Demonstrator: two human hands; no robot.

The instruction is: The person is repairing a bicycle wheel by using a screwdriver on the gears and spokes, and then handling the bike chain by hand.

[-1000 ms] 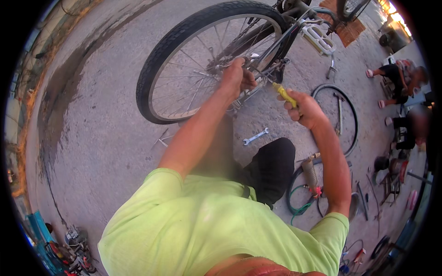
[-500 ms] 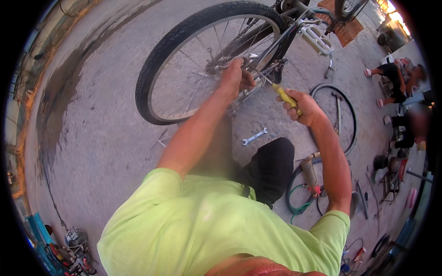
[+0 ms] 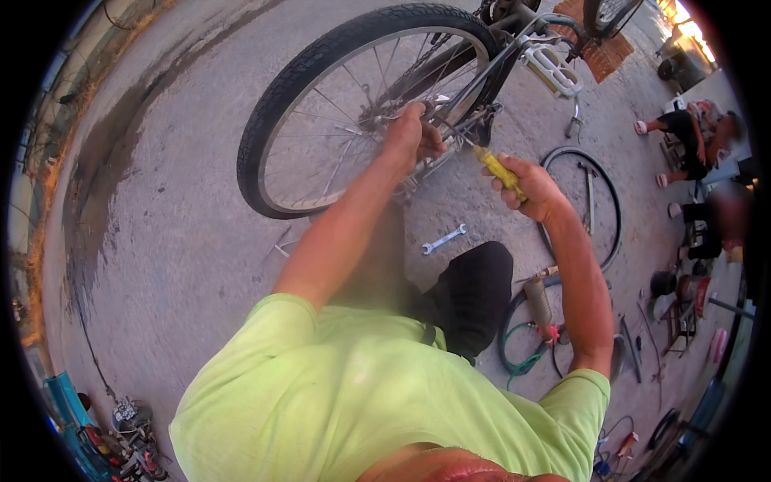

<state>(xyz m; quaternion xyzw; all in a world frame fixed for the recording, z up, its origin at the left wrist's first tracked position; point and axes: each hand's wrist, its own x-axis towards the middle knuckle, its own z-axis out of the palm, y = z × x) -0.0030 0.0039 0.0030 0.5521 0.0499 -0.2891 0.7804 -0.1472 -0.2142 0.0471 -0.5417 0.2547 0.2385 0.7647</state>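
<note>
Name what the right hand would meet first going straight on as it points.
The right hand, screwdriver leading, would probably meet the left hand first, by the wheel; depth is unclear, so the bike frame might come before it.

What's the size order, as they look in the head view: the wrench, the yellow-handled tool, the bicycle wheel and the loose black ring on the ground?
Largest to smallest:
Bicycle wheel
Loose black ring
Yellow-handled tool, partly covered by fingers
Wrench

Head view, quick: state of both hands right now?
Left hand: partly curled at the bicycle wheel; whether it grips anything cannot be told.
Right hand: closed around a yellow-handled tool.
</note>
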